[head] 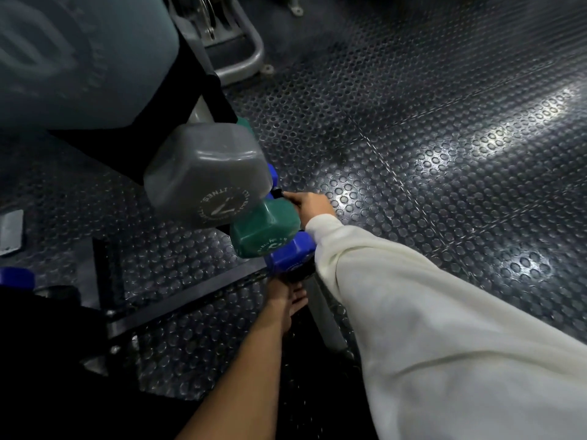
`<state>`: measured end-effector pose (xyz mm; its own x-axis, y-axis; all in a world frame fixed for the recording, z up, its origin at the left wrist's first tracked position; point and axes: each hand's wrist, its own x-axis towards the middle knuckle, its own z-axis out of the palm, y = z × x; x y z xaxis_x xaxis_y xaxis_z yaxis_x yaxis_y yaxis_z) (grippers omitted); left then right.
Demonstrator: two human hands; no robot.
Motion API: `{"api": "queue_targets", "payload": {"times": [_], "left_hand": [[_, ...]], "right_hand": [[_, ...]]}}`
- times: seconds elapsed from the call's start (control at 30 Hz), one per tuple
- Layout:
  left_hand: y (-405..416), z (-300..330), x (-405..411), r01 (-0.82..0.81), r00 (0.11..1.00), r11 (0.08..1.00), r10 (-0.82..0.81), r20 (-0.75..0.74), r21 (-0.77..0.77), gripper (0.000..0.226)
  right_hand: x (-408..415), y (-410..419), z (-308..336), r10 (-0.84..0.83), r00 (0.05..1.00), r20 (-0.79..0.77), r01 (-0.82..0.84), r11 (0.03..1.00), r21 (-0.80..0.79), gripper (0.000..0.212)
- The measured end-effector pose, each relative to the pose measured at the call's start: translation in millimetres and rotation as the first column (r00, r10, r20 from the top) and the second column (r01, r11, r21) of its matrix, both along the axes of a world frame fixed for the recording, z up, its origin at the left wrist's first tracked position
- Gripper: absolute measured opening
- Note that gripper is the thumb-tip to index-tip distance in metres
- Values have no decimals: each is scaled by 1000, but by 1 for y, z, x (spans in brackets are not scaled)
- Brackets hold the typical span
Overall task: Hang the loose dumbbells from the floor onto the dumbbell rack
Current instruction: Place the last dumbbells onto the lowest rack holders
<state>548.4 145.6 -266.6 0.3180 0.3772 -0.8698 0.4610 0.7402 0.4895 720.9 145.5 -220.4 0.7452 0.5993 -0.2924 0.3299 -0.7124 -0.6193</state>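
Clearly the rack (178, 300) takes the left half of the view, its dark rails running out toward eight o'clock. Stacked down its end hang a grey dumbbell (203, 173), a green dumbbell (265, 230) and, at five o'clock from that, a blue dumbbell (290, 252). Seating the lowest weights well means sliding the handle fully between the rails before letting go. Below the blue head, the left hand (286, 295) reaches up under a dark object; its grip is hidden. At two o'clock from the green head, the right hand (313, 203) pinches a small black end.
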Motion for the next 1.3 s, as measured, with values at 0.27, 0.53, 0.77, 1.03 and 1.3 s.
{"api": "queue_targets", "payload": {"times": [0.27,0.53,0.77,1.03,1.3], "left_hand": [[-9,-6,-12,172,985,953,-159,-73,248,21],[35,-48,-27,358,929,808,-260,-262,467,60],[144,13,15,323,936,698,-334,-107,639,27],[127,48,40,46,915,957,-156,373,287,34],[127,49,38,145,904,943,-250,346,301,26]], "right_hand": [[-25,-30,0,-306,951,-36,308,950,57,31],[-76,-66,9,-494,858,-139,510,851,123,27],[-118,-90,-2,-597,710,-375,602,790,-118,53],[-110,-57,-89,-536,565,-627,636,767,-82,123],[-127,-56,-15,-506,771,-387,487,860,-155,44]]}}
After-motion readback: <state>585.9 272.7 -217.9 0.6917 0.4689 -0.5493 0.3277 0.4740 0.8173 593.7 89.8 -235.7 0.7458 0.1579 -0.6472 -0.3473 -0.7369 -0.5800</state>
